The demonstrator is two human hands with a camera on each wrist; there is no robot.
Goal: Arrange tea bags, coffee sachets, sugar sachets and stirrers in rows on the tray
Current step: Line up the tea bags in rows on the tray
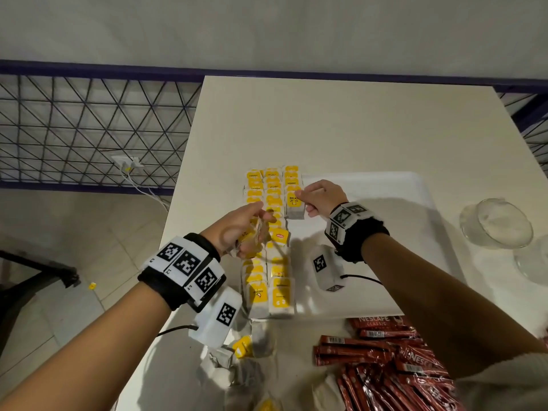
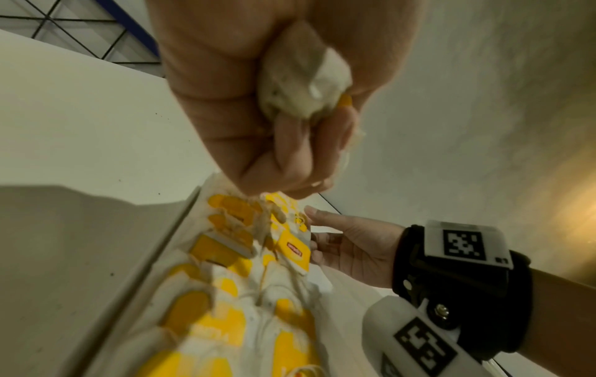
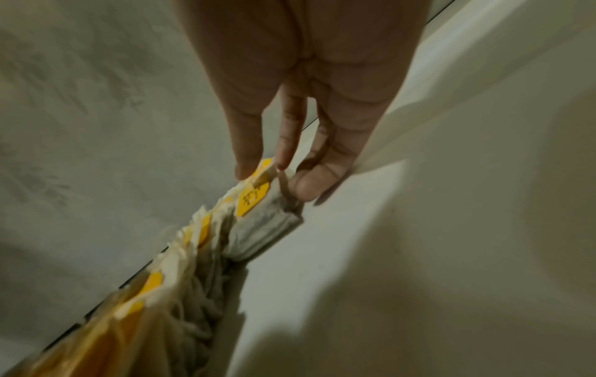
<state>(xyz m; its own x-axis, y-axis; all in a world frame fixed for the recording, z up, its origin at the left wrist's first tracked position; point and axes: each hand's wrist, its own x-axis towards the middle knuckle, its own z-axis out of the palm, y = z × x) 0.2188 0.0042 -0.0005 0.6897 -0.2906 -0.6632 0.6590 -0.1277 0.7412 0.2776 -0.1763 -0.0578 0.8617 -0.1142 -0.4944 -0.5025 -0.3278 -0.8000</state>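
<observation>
Holding a small bunch of spare tea bags [image 2: 300, 76] in curled fingers, the left hand [image 1: 243, 229] hovers over the two long rows [image 1: 268, 262], likely as a ready supply; further right, the right hand [image 1: 318, 197] pinches the nearest tea bag [image 1: 294, 204] of the short third row, seemingly squaring it up on the white tray [image 1: 385, 185]; coffee sachets [image 1: 385, 351] wait nearby, partly cut off; sugar and stirrers cannot be made out.

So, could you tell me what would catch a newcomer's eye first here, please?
Rows of yellow-tagged tea bags line the left side of the white tray. The right hand pinches one tea bag at the third row; the left hand grips a bunch. Red coffee sachets lie heaped nearby.
</observation>
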